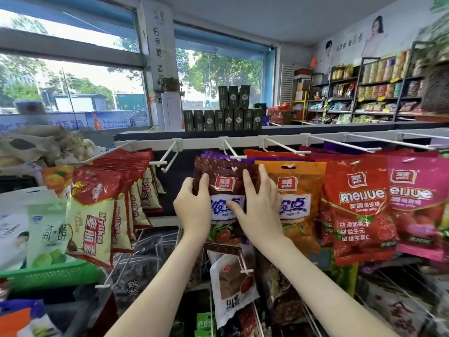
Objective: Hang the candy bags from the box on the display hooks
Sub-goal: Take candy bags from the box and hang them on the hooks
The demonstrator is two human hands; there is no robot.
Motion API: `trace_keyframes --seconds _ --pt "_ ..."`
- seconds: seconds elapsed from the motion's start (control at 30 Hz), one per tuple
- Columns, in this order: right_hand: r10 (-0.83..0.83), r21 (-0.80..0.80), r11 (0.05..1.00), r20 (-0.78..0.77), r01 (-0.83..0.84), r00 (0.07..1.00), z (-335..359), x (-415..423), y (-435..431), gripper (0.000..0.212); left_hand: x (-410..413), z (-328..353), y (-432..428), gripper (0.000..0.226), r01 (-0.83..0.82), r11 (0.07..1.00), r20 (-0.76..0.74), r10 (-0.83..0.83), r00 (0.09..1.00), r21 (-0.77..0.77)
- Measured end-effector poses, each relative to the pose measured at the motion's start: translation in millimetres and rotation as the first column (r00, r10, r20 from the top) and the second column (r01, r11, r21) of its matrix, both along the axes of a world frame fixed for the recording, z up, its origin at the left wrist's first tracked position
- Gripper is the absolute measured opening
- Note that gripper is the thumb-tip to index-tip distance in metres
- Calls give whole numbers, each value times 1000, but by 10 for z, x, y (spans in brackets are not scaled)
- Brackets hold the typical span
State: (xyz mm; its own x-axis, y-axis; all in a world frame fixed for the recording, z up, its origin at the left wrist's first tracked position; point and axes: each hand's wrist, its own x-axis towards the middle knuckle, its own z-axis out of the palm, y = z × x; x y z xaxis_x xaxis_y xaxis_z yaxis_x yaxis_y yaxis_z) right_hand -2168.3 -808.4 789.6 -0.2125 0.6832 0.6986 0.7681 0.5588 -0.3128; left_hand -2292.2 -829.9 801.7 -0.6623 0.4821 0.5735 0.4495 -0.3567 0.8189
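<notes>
A dark brown candy bag (222,177) hangs on a white display hook (234,156) in the middle of the top rail, its hole on the hook's lower prong. My left hand (193,207) grips the bag's left edge, thumb on its front. My right hand (258,207) lies flat with spread fingers across the bag's right side, overlapping the orange candy bag (302,190) beside it. The hook to the left (161,164) holds nothing. The box is not clearly in view.
Red and cream Mylikes bags (97,215) hang at the left. Red (357,207) and pink Meijue bags (418,200) hang at the right. More bags hang on lower hooks (230,288). A green basket (48,273) sits at lower left. Dark green cartons (222,117) stand on the counter behind.
</notes>
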Motion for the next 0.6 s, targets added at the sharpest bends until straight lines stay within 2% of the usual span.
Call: trace_keyframes --seconds 0.17,0.3,0.33,0.4,0.47,0.5,0.53,0.6 --pt "37 34 999 157 -42 987 -24 37 114 76 65 -55 108 34 10 1000 116 -9 993 -8" --pt "-3 58 998 265 -12 964 52 64 223 78 20 -69 210 24 38 993 41 -34 999 -112" --pt "-23 65 998 293 3 956 63 66 246 78 3 -86 225 35 36 993 -23 -39 999 -116" --pt "-53 77 997 325 29 944 70 51 274 77 -43 -160 245 59 -81 991 -294 46 955 -109" --pt "-70 87 995 333 43 940 48 25 282 76 -97 -286 247 60 -247 967 -623 156 767 -62" --pt "-72 94 995 327 43 942 35 13 281 75 -127 -356 253 57 -280 959 -722 160 673 -49" --pt "-70 103 994 317 39 946 18 1 281 74 -155 -425 262 55 -300 952 -781 147 607 -54" --pt "-52 130 991 281 15 958 -14 -9 281 71 -195 -516 267 54 -332 940 -831 122 543 -79"
